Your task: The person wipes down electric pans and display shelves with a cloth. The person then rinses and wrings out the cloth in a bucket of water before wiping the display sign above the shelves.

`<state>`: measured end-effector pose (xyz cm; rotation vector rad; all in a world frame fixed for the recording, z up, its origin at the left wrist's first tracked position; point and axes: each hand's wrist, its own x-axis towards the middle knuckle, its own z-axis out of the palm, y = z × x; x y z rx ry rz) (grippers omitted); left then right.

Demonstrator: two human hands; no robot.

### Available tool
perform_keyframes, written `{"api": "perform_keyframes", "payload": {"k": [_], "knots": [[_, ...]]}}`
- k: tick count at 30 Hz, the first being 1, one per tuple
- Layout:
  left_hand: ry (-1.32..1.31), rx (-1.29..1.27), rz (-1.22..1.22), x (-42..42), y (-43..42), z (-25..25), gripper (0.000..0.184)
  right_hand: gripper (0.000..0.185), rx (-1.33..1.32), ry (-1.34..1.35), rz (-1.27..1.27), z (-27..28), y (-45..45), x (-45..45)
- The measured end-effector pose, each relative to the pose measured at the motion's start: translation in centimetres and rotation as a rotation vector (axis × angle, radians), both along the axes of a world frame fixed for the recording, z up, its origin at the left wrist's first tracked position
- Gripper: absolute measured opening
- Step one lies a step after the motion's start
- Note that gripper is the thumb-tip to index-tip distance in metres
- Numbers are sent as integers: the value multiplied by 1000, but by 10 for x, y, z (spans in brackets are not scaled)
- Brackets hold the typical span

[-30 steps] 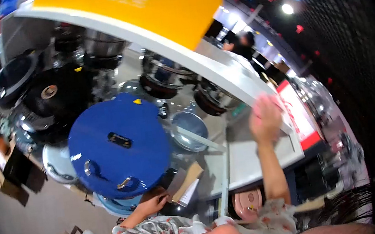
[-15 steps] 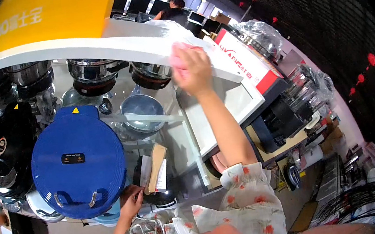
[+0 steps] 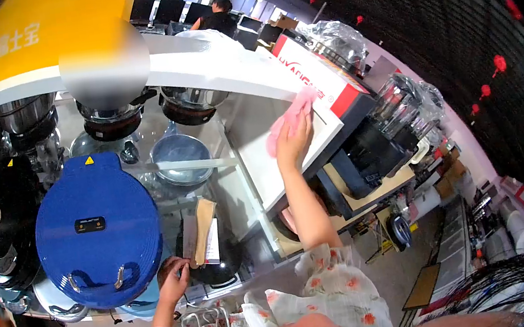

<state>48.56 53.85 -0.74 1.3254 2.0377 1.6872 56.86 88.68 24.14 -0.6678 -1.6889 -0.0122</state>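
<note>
My right hand point(image 3: 294, 143) presses a pink cloth point(image 3: 292, 117) onto the white panel point(image 3: 261, 157) at the counter's right end, beside a red-and-white sign. My left hand point(image 3: 175, 280) is low at the counter's front edge, its fingers curled together; whatever they hold, if anything, is hidden. Just right of it are a wooden spatula point(image 3: 204, 229) and a white card point(image 3: 212, 245). To its left is a round blue electric griddle point(image 3: 99, 249), lid down, with two metal handles toward me.
Under the glass are a blue-grey pan point(image 3: 182, 160) and several steel pots point(image 3: 192, 100). A black appliance point(image 3: 5, 228) stands left. The red-and-white sign point(image 3: 317, 78) borders the right panel. A white shelf edge point(image 3: 218, 74) crosses the back. A person point(image 3: 218, 20) sits far behind.
My right hand has moved with the pink cloth from the white shelf edge down and right onto the panel by the sign. My left hand stays by the griddle; the view has shifted slightly.
</note>
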Motion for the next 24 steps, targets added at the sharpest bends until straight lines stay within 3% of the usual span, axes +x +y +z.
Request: {"api": "perform_keyframes", "payload": {"k": [1, 4, 7, 10, 13, 15, 17, 21, 24], "knots": [[-10, 18, 2, 1, 3, -1, 10, 48, -135, 107, 112, -4, -7, -3], [-18, -48, -25, 1, 1, 10, 10, 44, 38, 207, 235, -8, -11, -21], [45, -63, -25, 1, 2, 10, 11, 48, 200, -84, 203, 31, -19, -40], [-2, -51, -22, 1, 1, 0, 13, 49, 412, -551, -97, 51, 1, -19], [98, -10, 17, 0, 4, -7, 9, 37, 254, -687, -205, 83, 16, 26], [-13, -45, 9, 1, 5, -1, 8, 34, 319, -651, -285, 100, 2, 41], [63, -3, -8, -1, 8, -15, 9, 31, 416, -820, -378, 117, -1, 36], [-62, -87, -76, -1, 6, -37, 15, 29, 498, -1116, -734, 97, 16, 26], [6, -42, -23, 0, 4, -1, 10, 30, 603, -1213, -902, 78, 6, 33]]}}
